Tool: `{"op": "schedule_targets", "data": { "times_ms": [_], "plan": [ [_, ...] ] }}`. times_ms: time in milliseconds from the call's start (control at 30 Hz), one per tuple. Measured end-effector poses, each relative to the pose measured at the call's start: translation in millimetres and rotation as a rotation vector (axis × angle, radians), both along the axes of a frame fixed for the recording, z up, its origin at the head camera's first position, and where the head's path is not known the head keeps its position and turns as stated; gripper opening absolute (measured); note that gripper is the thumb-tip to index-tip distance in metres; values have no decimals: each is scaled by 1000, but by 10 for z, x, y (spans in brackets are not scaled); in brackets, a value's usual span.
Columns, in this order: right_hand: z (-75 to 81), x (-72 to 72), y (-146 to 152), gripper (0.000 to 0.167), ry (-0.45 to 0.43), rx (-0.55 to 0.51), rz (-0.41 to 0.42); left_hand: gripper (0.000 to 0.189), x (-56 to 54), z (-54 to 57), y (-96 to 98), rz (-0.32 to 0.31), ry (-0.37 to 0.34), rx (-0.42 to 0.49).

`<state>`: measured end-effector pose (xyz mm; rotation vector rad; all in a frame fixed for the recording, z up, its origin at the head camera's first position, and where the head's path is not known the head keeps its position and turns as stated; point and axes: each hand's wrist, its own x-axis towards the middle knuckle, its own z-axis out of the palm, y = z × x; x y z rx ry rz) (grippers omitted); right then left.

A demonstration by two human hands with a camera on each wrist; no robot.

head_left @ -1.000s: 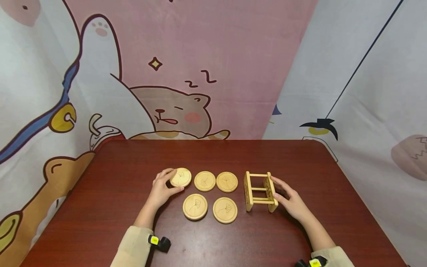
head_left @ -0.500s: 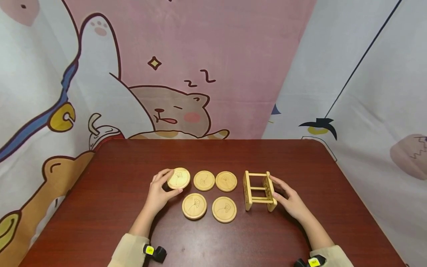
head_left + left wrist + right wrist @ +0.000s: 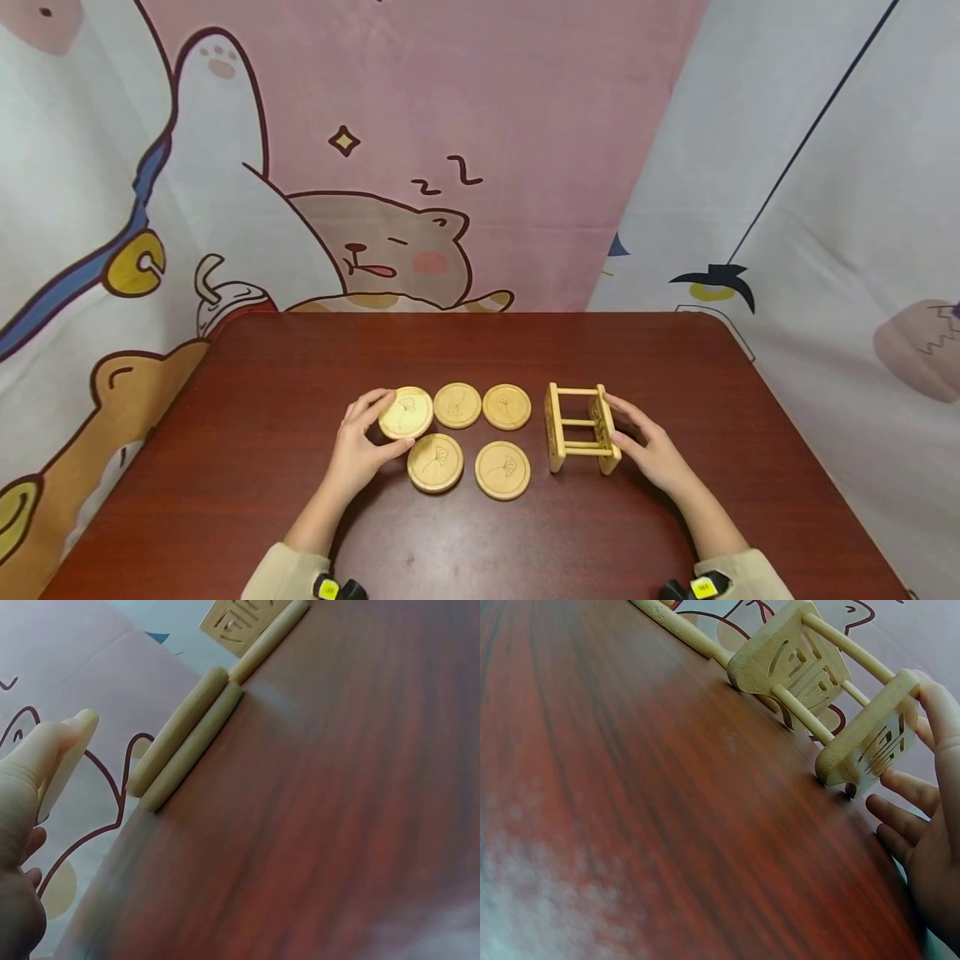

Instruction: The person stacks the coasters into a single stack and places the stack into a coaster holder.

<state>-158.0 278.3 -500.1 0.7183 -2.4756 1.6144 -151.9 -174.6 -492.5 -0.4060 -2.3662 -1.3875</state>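
Observation:
My left hand (image 3: 360, 446) pinches a round wooden coaster (image 3: 406, 413) by its edge, thumb on the near side and fingers on the far side. In the left wrist view this coaster (image 3: 64, 772) is tilted and held above the table. Just in front of it lies a thicker-looking near-left coaster (image 3: 436, 463), seen from the side as two stacked discs (image 3: 184, 739). A flower is engraved on each coaster's top. My right hand (image 3: 660, 457) holds the right side panel of a small wooden coaster rack (image 3: 555, 429) between thumb and fingers. The rack (image 3: 870, 742) stands on the table.
Two coasters lie side by side at the back, a left one (image 3: 457, 406) and a right one (image 3: 507, 407). Another coaster (image 3: 502, 470) lies in front of them. All rest on a dark red-brown table (image 3: 480, 350); a printed cloth (image 3: 540, 167) hangs behind.
My left hand has raised the coaster off its spot at the back left and brought it nearer, toward the near-left stack. The right hand and the rack have stayed in place.

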Motion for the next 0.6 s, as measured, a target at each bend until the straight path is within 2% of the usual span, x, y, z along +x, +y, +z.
{"op": "schedule_targets", "data": {
  "times_ms": [233, 600],
  "plan": [
    [6, 5, -9, 54, -1, 0, -5, 78, 92, -12, 54, -48, 30, 15],
    [5, 9, -15, 55, 3, -3, -6, 78, 216, 3, 129, -116, -41, 23]
  ]
}}
